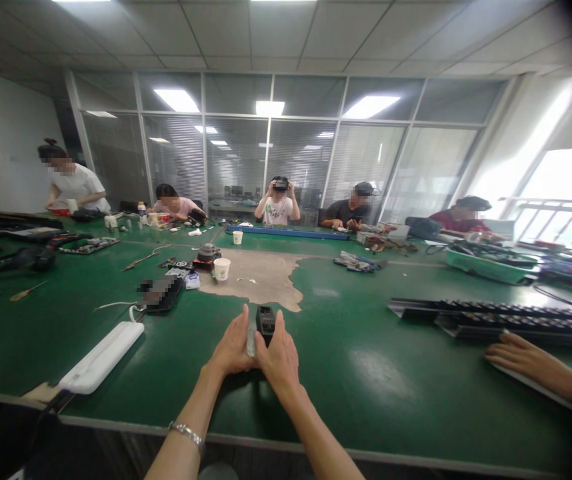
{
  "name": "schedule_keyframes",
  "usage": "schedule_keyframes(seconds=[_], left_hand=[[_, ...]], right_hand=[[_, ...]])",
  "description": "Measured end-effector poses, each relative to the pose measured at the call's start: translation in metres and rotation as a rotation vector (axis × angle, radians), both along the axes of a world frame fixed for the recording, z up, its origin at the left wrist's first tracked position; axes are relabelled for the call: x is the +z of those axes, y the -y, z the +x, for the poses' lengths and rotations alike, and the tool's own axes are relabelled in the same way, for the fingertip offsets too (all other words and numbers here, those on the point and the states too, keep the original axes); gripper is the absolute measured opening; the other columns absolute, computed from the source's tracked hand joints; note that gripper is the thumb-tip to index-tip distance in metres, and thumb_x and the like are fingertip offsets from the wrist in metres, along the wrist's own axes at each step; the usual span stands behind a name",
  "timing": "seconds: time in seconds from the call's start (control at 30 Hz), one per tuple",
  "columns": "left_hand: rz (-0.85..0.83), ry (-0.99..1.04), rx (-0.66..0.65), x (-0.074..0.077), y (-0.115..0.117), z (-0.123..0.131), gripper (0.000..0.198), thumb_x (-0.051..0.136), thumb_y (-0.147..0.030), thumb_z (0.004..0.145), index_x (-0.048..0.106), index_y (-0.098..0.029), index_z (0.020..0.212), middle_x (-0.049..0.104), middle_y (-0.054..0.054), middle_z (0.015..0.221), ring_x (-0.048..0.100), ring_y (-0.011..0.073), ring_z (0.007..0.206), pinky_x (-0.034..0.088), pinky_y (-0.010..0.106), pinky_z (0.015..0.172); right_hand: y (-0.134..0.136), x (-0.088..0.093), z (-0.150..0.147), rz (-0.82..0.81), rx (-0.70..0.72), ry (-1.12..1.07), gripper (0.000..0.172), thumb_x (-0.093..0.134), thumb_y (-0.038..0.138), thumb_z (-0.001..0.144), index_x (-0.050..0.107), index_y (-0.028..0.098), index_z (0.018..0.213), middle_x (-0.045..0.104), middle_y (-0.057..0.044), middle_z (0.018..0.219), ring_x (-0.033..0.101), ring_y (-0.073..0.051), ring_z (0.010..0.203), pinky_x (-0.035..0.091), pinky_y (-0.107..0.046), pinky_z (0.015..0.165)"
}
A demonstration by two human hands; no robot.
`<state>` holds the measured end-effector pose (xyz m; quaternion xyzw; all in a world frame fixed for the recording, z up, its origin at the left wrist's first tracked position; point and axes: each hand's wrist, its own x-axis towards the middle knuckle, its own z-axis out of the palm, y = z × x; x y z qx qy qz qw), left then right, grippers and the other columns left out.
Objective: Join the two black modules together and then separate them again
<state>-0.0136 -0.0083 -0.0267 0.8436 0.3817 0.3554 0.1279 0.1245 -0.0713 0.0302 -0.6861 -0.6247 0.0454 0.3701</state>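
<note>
Near the front edge of the green table (pixel 326 400), my two hands are close together with palms facing. My right hand (pixel 281 360) is around a black block-shaped device (pixel 265 320) with openings in its top, thumb on one side and fingers on the other. My left hand (pixel 231 345), fingers straight, has a thin grey flat piece (pixel 251 339) against its palm. That piece stands on edge beside the black device. The lower parts of both things are hidden by my hands, and their exact kind cannot be made out.
A white power bank-like box (pixel 103 357) lies left, with a black device (pixel 159 293) beyond. Paper cups (pixel 221 269) stand ahead. Gloves (pixel 359 262), metal rails (pixel 491 313) and a green basket (pixel 491 263) are right. Another person's hand (pixel 526 357) rests at right; several people sit opposite.
</note>
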Motion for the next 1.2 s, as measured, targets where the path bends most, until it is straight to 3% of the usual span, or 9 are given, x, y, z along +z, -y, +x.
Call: schedule_keyframes(seconds=[0.1, 0.2, 0.43, 0.57, 0.87, 1.07, 1.2], left_hand=[[-0.048, -0.011, 0.021, 0.002, 0.002, 0.001, 0.138, 0.082, -0.05, 0.059, -0.017, -0.016, 0.149, 0.023, 0.022, 0.153, 0.026, 0.0389, 0.139, 0.027, 0.057, 0.112], [-0.075, -0.02, 0.045, 0.004, 0.003, 0.001, 0.139, 0.084, -0.054, 0.057, -0.012, -0.015, 0.15, 0.028, 0.022, 0.151, 0.029, 0.0387, 0.138, 0.028, 0.055, 0.112], [-0.112, -0.03, 0.041, 0.008, 0.006, 0.001, 0.137, 0.082, -0.055, 0.06, -0.015, -0.017, 0.15, 0.037, 0.02, 0.148, 0.033, 0.0365, 0.136, 0.027, 0.054, 0.111], [-0.116, -0.044, 0.052, 0.009, 0.007, 0.002, 0.137, 0.082, -0.055, 0.061, -0.015, -0.017, 0.15, 0.038, 0.02, 0.147, 0.034, 0.0363, 0.136, 0.027, 0.052, 0.111], [-0.111, -0.023, 0.049, 0.009, 0.008, 0.002, 0.138, 0.084, -0.051, 0.059, -0.015, -0.018, 0.15, 0.039, 0.02, 0.146, 0.036, 0.0374, 0.134, 0.028, 0.055, 0.109], [-0.12, 0.001, 0.043, 0.007, 0.006, 0.001, 0.139, 0.085, -0.052, 0.057, -0.012, -0.018, 0.15, 0.037, 0.021, 0.147, 0.034, 0.038, 0.135, 0.029, 0.055, 0.109], [-0.101, -0.006, 0.037, 0.006, 0.005, 0.001, 0.143, 0.086, -0.055, 0.055, -0.013, -0.017, 0.15, 0.036, 0.022, 0.147, 0.034, 0.0392, 0.136, 0.028, 0.055, 0.11]], right_hand=[[-0.004, 0.014, 0.013, 0.093, -0.017, -0.074, 0.076, 0.048, 0.041, 0.087, 0.02, 0.008, 0.149, 0.057, -0.018, 0.127, 0.058, -0.028, 0.111, 0.044, -0.035, 0.09], [-0.004, 0.015, 0.033, 0.15, -0.046, -0.082, 0.076, 0.048, 0.043, 0.087, 0.02, 0.01, 0.15, 0.056, -0.018, 0.129, 0.057, -0.028, 0.114, 0.044, -0.036, 0.091], [0.003, -0.034, 0.07, 0.094, -0.113, -0.056, 0.075, 0.046, 0.039, 0.088, 0.018, 0.008, 0.15, 0.054, -0.019, 0.131, 0.056, -0.029, 0.114, 0.043, -0.039, 0.094], [0.004, -0.047, 0.073, 0.085, -0.132, -0.028, 0.073, 0.044, 0.04, 0.089, 0.019, 0.008, 0.15, 0.051, -0.018, 0.135, 0.055, -0.029, 0.115, 0.042, -0.039, 0.096], [0.002, -0.05, 0.072, 0.05, -0.135, 0.1, 0.071, 0.043, 0.037, 0.09, 0.021, 0.002, 0.148, 0.053, -0.021, 0.132, 0.056, -0.03, 0.112, 0.041, -0.04, 0.095], [0.002, -0.056, 0.072, 0.166, -0.127, 0.158, 0.079, 0.047, 0.045, 0.087, 0.021, 0.0, 0.147, 0.036, -0.024, 0.146, 0.036, -0.032, 0.134, 0.031, -0.045, 0.106], [0.003, -0.054, 0.073, 0.142, -0.088, 0.09, 0.074, 0.046, 0.042, 0.089, 0.022, 0.004, 0.148, 0.043, -0.021, 0.142, 0.047, -0.03, 0.125, 0.037, -0.043, 0.102]])
